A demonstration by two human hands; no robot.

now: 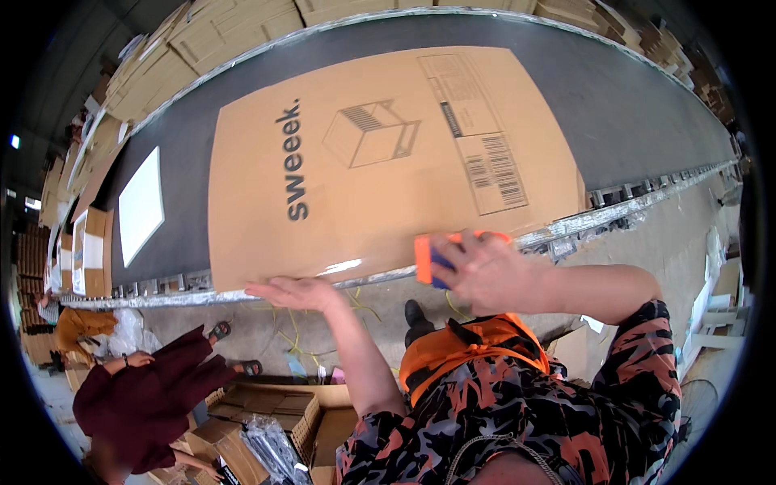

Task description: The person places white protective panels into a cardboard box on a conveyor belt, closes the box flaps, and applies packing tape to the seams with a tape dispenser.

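A large flat brown cardboard box (380, 202) with a printed line drawing and label panels lies on a dark conveyor belt (638, 129). My right hand (485, 271) is wrapped round an orange-and-blue tape dispenser (423, 260) at the box's near edge. Part of the dispenser is hidden behind my fingers. My left hand (295, 293) rests open against the near left edge of the box, fingers stretched out to the left. Between the hands, a shiny patch of clear tape (343, 266) catches the light close to that edge.
A white panel (141, 206) lies on the belt left of the box, beside an open carton (95, 250). Stacked cardboard boxes (234, 36) line the far side. At lower left, a person in dark red (145, 396) bends by cartons with plastic-wrapped parts (275, 449).
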